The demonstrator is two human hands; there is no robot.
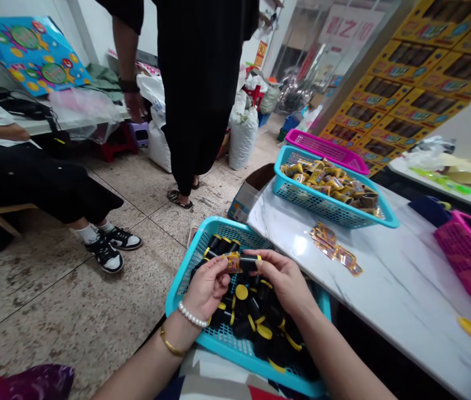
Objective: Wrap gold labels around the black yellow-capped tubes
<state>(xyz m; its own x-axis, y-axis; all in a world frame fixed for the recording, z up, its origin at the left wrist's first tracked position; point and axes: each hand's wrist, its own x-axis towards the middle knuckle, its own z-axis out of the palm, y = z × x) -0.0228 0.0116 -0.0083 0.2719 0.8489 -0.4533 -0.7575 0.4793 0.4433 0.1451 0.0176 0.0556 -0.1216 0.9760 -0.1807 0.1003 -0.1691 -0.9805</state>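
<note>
Above a turquoise basket (173, 286) full of black canisters with yellow lids (241, 292), both my hands meet at one piece. My left hand (206, 286) pinches a printed yellow plastic sleeve (233, 262). A black canister (249, 263) with a yellow end is gripped by my right hand (283, 278), thumb and fingers closed on it. Sleeve and canister lie end to end; whether the canister has entered the sleeve I cannot tell. Several flat printed sleeves (330, 244) lie on the marble-patterned table to the right.
On the white table (389, 294) stands another turquoise basket (319, 194) holding wrapped yellow pieces, with pink baskets (452, 244) around. A yellow lid (469, 327) lies near the right. Stacked yellow boxes (389, 94) rise behind. One person (202, 83) stands ahead; another (31, 172) sits left.
</note>
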